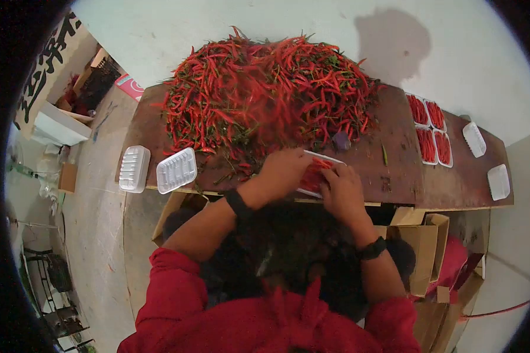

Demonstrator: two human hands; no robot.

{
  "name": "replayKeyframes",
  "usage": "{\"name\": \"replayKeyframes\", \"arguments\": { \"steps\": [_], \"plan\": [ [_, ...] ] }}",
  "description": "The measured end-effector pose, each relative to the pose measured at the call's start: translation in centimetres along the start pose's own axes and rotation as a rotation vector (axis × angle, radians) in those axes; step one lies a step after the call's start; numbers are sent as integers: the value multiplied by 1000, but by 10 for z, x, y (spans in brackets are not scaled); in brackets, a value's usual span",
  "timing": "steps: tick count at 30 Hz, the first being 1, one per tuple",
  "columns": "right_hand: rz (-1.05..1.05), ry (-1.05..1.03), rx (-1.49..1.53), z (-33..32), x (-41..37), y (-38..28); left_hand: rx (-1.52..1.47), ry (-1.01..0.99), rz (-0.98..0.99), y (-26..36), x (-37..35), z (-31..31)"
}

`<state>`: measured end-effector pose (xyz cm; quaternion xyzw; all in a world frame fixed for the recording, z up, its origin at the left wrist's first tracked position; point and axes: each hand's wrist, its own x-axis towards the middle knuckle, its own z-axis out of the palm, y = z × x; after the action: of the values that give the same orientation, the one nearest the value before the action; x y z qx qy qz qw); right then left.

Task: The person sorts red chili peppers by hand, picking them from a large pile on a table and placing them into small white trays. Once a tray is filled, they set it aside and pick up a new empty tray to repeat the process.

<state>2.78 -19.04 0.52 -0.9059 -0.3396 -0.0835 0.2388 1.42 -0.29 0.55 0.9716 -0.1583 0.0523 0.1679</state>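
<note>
Packing at the near edge of the worktop (394, 170): I load red chillies (313, 172) into a white foam tray (330, 159). My left hand (285, 172) has its grip pressed together on the pods. My right hand (343, 191) curls over the tray's end, but I cannot tell its grip. The tray looks nearly full to me. The next move, I judge, calls for levelling the pods inside the rim, as in the filled trays (430, 129) right of the heap (265, 94).

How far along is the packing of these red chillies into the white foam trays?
Done: four filled white foam trays lie side by side at right. In hand: the left hand and right hand are at one tray with chillies in it. Left: a large heap of red chillies and four empty trays.
</note>
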Motion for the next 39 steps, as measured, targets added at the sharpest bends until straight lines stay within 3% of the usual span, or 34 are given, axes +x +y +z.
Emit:
{"name": "replayKeyframes", "arguments": {
  "steps": [3, 5, 6, 8, 12, 15, 17, 33, 35, 39],
  "plan": [
    [-4, -15, -23, 0, 0, 0, 55, -58, -21, 2, 1, 2],
    [5, -32, -36, -2, 1, 0, 2, 146, 75, -2, 1, 13],
    [6, -42, -35, -2, 1, -1, 7, 152, 73, -1, 1, 10],
    [2, -51, -35, -3, 2, -1, -19, 35, 88, 1, 0, 4],
    [-26, -17, 46, -6, 5, -4, -97, 68, 45, 2, 3, 14],
    [-35, -18, 66, -9, 7, -7, -38, 255, 203, 2, 3, 17],
    [-69, -1, 72, -8, 6, -5, -31, 155, 194, 0, 3, 17],
    [3, -10, 40, -8, 2, -10, -30, 165, 171, 1, 5, 13],
    [1, 8, 29, -8, 1, -9, 84, 11, -2, -1, 6, -2],
    [20, 40, 66, -9, -3, -6, 112, 132, 31, -35, -4, -16]
  ]
}}
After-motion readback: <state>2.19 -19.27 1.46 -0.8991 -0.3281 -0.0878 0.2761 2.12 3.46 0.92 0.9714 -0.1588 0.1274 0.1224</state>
